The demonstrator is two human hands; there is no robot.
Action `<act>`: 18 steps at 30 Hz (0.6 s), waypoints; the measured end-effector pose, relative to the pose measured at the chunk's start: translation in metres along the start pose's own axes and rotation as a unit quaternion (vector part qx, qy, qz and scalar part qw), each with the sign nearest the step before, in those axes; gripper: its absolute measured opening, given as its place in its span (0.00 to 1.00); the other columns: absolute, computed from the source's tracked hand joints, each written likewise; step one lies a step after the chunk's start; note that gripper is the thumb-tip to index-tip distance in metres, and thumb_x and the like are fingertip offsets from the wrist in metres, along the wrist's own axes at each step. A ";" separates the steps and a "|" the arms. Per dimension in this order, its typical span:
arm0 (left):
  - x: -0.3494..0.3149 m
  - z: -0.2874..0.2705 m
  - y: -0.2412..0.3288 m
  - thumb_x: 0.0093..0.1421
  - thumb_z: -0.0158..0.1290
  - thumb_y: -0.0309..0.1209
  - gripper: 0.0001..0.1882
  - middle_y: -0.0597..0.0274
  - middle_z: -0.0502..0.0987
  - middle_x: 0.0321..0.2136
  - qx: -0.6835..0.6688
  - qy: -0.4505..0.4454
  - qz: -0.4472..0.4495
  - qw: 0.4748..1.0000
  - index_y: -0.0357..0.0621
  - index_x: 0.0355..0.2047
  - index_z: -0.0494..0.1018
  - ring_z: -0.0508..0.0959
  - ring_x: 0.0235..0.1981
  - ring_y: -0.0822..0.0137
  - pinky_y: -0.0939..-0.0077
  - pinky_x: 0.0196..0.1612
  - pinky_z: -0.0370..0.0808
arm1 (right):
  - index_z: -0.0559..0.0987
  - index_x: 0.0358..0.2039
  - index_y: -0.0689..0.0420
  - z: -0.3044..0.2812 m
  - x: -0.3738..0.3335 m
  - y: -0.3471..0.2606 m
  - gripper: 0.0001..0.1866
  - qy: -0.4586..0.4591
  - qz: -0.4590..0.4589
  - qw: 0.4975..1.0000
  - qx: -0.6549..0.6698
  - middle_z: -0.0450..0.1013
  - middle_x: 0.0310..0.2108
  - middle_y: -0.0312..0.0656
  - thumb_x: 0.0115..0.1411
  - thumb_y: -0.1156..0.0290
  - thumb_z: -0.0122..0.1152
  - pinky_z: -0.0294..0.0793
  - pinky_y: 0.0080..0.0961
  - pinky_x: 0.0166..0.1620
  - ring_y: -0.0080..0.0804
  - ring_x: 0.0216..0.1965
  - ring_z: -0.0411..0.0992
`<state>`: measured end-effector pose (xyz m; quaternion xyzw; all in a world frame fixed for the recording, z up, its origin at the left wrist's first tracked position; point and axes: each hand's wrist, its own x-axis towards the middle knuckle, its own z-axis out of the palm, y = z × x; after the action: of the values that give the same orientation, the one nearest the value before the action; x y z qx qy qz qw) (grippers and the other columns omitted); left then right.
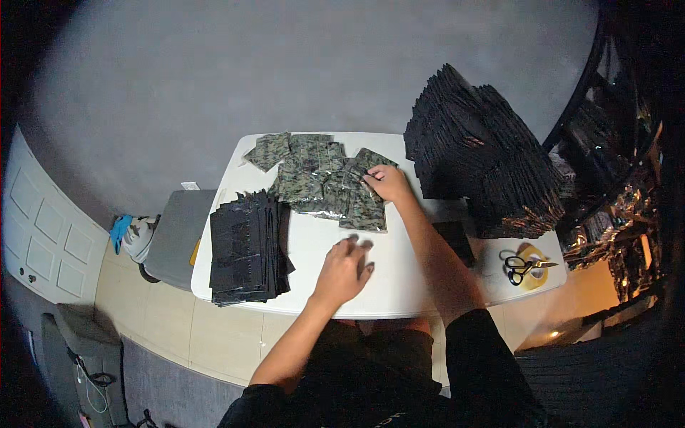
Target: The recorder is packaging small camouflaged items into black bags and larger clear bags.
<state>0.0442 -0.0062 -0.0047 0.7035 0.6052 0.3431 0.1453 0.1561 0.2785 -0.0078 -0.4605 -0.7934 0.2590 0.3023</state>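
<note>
Several camouflage-patterned cloth pieces in clear plastic packets (307, 182) lie in an overlapping group at the far middle of the white table (392, 271). My right hand (387, 183) reaches over the right side of this group, its thumb and fingertips pinching the edge of one camouflage packet (364, 207). Closer to me, my left hand (344, 271) hovers over the bare tabletop with nothing in it. Its fingers are slightly bent and apart, a little blurred. Left of it stands a stack of flat black packets (246, 250).
A tall, leaning pile of black folded pieces (478, 150) covers the table's right side. Black-handled scissors (524, 267) lie on a tape roll (534, 278) at the near right corner. A grey seat (182, 235) stands left of the table, and a grey wall (321, 64) rises behind.
</note>
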 end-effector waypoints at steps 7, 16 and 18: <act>0.006 0.020 -0.019 0.68 0.65 0.39 0.31 0.30 0.70 0.69 0.142 0.052 0.059 0.987 0.45 0.69 0.76 0.73 0.67 0.31 0.45 0.72 0.70 | 0.90 0.50 0.53 0.002 -0.012 -0.008 0.19 0.080 -0.116 0.971 -0.194 0.86 0.42 0.48 0.58 0.64 0.77 0.85 0.47 0.49 0.54 0.42 0.85; -0.006 -0.029 -0.019 0.71 0.64 0.32 0.20 0.49 0.83 0.53 -0.252 0.151 -0.070 0.953 0.34 0.58 0.78 0.83 0.55 0.56 0.59 0.58 0.80 | 0.87 0.44 0.64 -0.068 -0.071 -0.078 0.14 0.182 -0.103 0.955 0.210 0.84 0.27 0.43 0.66 0.66 0.70 0.77 0.30 0.35 0.24 0.29 0.81; -0.015 -0.050 -0.019 0.75 0.61 0.31 0.22 0.55 0.82 0.52 -0.377 0.156 -0.141 0.902 0.37 0.65 0.72 0.81 0.52 0.66 0.66 0.57 0.81 | 0.87 0.43 0.64 -0.089 -0.109 -0.106 0.13 0.152 -0.025 0.958 0.241 0.79 0.24 0.36 0.67 0.67 0.68 0.72 0.30 0.32 0.22 0.26 0.74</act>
<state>-0.0037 -0.0264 0.0150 0.4413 0.5385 0.6265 0.3503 0.2019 0.1469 0.1003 -0.3879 -0.6632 0.3624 0.5277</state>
